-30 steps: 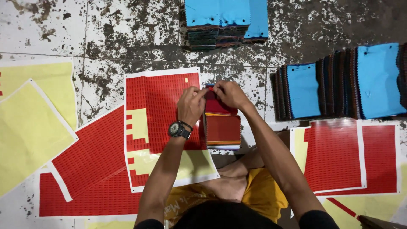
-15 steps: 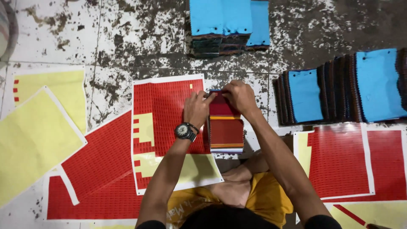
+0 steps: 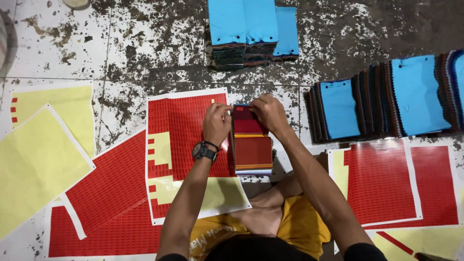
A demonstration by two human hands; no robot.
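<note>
Both hands, left hand (image 3: 216, 123) and right hand (image 3: 268, 113), are pinching the far edge of a red swatch booklet (image 3: 251, 145) (grip narrow), right of a red sticker sheet (image 3: 181, 130).

You've got a dark wristwatch (image 3: 204, 151) on your left wrist (thin black band right beside it), dark short sleeves (image 3: 363, 251), yellow shorts (image 3: 302, 224) with some print, arms bare otherwise.

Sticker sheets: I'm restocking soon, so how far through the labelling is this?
Done: the sticker sheet by the left hand has yellow gaps. In hand: both hands, right hand included, press on the red swatch stack. Left: blue-topped stacks and a nearly full sheet.
</note>
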